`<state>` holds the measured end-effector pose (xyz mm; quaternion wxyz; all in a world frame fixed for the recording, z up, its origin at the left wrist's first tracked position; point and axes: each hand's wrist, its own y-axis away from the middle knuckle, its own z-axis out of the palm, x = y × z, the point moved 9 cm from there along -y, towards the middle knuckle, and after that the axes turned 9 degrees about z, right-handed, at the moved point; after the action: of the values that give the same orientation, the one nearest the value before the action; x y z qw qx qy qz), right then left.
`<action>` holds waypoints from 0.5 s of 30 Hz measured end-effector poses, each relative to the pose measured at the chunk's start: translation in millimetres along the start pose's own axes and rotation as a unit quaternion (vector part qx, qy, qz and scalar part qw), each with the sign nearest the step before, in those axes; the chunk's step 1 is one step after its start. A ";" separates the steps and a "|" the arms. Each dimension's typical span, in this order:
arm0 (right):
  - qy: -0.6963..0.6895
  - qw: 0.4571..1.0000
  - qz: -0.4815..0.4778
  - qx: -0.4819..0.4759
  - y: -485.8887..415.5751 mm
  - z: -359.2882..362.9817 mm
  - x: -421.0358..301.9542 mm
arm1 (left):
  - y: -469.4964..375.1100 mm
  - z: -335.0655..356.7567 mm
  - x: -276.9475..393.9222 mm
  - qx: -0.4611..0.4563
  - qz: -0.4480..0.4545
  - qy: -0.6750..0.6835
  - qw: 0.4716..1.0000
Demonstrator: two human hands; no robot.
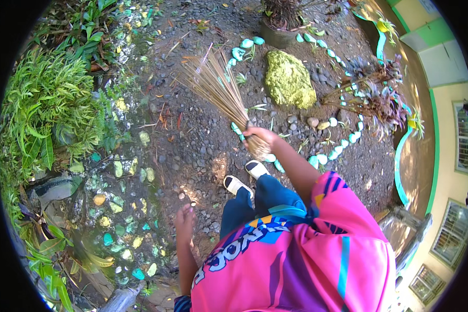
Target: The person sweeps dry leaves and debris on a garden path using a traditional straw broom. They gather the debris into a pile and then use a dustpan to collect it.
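Observation:
My right hand (260, 139) grips a stick broom (220, 87) of thin brown ribs near its bound butt end. Its bristles fan out up and to the left, over dark gravelly soil (195, 136). Whether the bristle tips touch the soil, I cannot tell. My left hand (185, 219) hangs low beside my body, slightly blurred, with loosely spread fingers and nothing seen in it. Below that hand lies soil beside a strip of painted stones (119, 208). My feet, in light shoes (237, 185), stand on the gravel just below the broom's butt.
A yellow-green painted rock (290, 80) sits inside a ring of turquoise stones (338, 149). Behind it stands a potted plant (279, 34). Purple-leaved plants (382, 97) lean at the right, before a cream-and-green building (450, 156). Dense green shrubs (54, 97) line the left.

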<state>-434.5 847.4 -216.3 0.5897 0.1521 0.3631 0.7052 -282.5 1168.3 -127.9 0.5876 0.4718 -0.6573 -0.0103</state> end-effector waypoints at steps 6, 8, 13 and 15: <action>-0.072 0.991 -0.064 0.088 136.5 -7.3 67.2 | -48.5 1.2 22.3 -0.071 0.045 -0.059 0.995; -0.174 0.965 -0.024 0.195 187.1 -26.5 109.6 | -65.7 6.9 31.1 -0.098 0.060 -0.067 0.991; -0.178 0.914 -0.109 0.348 281.2 -81.0 214.7 | -93.8 28.2 46.0 -0.159 0.085 -0.061 0.982; -0.280 0.896 -0.065 0.338 278.4 -103.2 250.8 | -96.9 34.3 45.6 -0.184 0.104 -0.077 0.974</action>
<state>-766.3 1038.0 -148.7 0.6247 0.5096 0.4084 0.4281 -244.2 1067.1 -158.7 0.6095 0.2829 -0.7329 -0.1064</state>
